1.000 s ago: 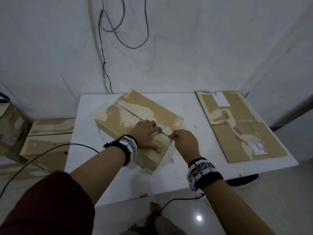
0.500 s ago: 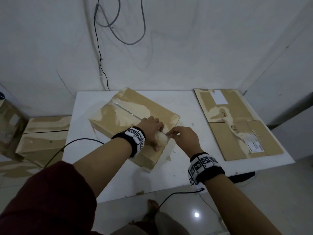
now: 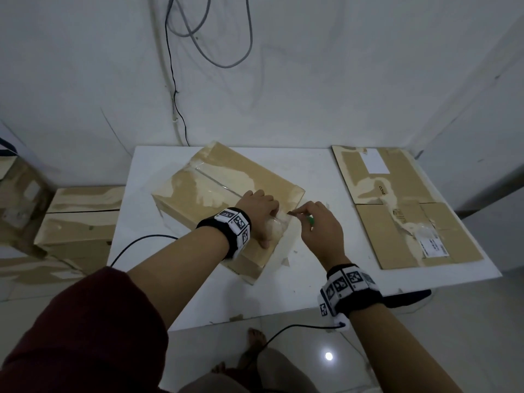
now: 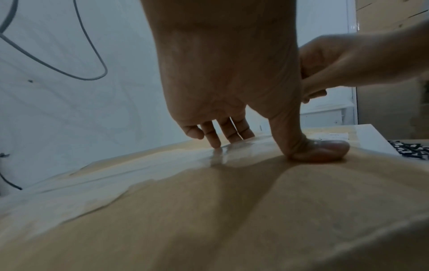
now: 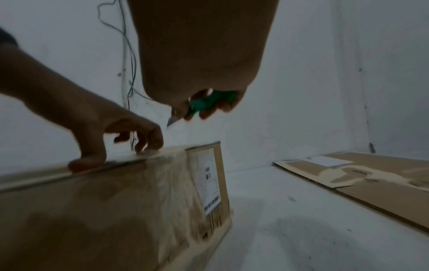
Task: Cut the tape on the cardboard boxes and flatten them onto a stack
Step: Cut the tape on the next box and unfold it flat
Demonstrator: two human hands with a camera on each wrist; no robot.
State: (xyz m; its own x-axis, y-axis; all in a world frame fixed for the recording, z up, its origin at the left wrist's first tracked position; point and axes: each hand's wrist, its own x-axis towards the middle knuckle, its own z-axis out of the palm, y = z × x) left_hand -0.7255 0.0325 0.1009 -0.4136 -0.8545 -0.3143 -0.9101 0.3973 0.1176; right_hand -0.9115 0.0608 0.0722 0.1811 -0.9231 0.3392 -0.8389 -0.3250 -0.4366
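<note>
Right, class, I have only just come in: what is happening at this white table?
A person is opening a taped cardboard box on the white table. Their left hand presses down on the box top beside the tape seam, while the right hand holds a green utility knife, blade lifted just off the near edge. One flattened box already lies to the right.

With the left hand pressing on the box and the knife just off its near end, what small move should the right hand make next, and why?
Probably lower the blade back onto the tape seam and cut. The right hand holds the green knife with its tip in the air above the box edge, touching nothing. The left hand presses the top steady, and the flaps look closed.
</note>
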